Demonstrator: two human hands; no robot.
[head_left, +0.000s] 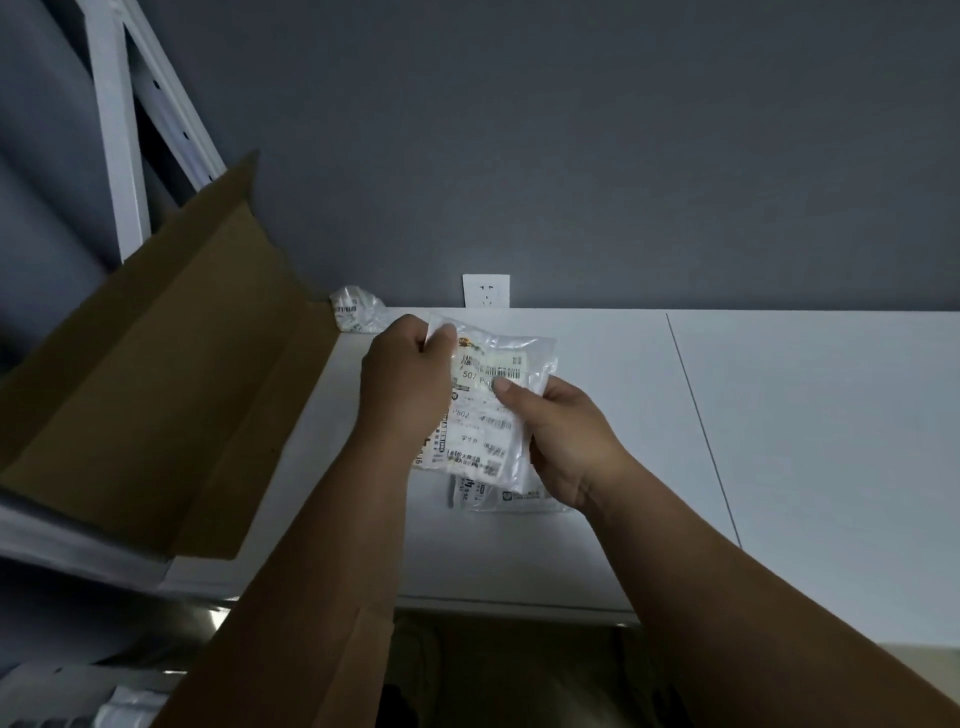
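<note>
A clear plastic parcel bag with a white shipping label and barcode is held up over the white table. My left hand pinches its top left corner. My right hand grips its right side, thumb pressed on the label near the barcode. Under it a second labelled bag lies flat on the table, mostly hidden.
An open brown cardboard box sits on a white metal shelf rack at the left. Another small clear bag lies at the table's back edge by the grey wall. A white wall socket is behind the table.
</note>
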